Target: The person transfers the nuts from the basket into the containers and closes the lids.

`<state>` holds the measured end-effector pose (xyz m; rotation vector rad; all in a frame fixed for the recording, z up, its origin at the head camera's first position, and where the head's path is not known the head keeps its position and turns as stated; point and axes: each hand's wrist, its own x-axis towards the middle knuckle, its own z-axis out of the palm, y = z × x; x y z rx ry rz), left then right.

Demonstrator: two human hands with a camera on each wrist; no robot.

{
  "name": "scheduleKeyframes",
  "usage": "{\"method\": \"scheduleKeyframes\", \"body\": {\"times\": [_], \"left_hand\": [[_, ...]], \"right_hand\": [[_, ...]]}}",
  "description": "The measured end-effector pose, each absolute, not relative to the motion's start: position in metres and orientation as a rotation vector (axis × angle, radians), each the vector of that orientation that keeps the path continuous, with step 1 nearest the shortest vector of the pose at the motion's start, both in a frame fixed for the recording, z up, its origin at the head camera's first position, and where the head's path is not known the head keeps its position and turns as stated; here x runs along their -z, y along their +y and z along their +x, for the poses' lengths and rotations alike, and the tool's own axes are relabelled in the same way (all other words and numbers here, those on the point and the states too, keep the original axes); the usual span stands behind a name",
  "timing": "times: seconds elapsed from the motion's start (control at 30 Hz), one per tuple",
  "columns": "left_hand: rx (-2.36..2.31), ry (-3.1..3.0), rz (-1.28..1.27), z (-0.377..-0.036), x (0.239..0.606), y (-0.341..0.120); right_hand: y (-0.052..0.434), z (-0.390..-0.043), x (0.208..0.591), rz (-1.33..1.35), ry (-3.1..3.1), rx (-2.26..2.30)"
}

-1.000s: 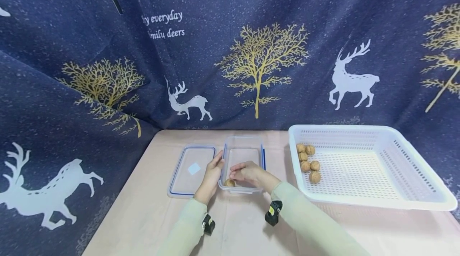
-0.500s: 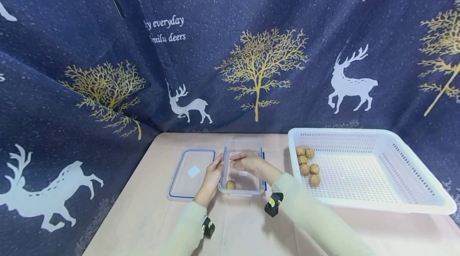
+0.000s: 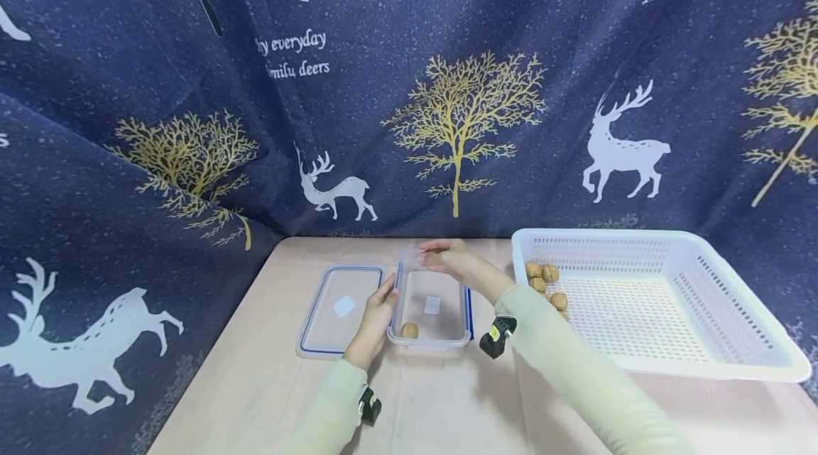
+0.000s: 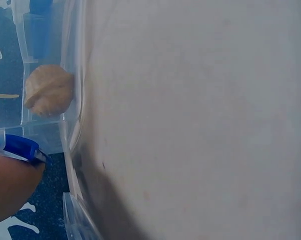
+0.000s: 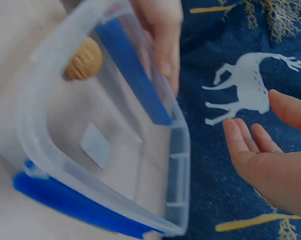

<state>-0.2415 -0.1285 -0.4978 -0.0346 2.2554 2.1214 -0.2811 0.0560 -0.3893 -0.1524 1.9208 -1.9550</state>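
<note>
A clear plastic food box (image 3: 429, 343) with blue side latches (image 5: 80, 205) stands on the table. One walnut (image 3: 410, 331) lies in its near left corner; the left wrist view shows this walnut (image 4: 49, 91) through the clear wall. Along the box's left side, my left hand (image 3: 375, 314) touches the wall by a blue latch (image 4: 21, 146), fingers fairly straight. My right hand (image 3: 459, 263) hovers over the box's far end, holding nothing. In the right wrist view the fingers of that right hand (image 5: 275, 155) are spread apart from the box.
A box lid (image 3: 361, 284) with a blue seal lies left of the box. At the right stands a white perforated basket (image 3: 639, 364), with several walnuts (image 3: 548, 273) along its left side, partly behind my right sleeve. A dark blue deer-print cloth (image 3: 409, 121) hangs behind the table.
My right hand has let go of the walnut in the box's near left corner, then risen and moved toward the far end. My left hand has stayed at the box's left side.
</note>
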Motion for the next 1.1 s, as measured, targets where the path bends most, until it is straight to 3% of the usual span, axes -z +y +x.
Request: {"method": "scheduleKeyframes", "body": {"times": [0.6,1.1], "left_hand": [[-2.16,2.227,-0.029,-0.243,0.5,-0.129],[-2.163,2.23,-0.023,-0.243,0.5,-0.129]], "right_hand": [[0.135,-0.307,0.348,-0.287,1.9,2.102],[0.224,-0.314,0.358,-0.282,1.83,2.259]]}}
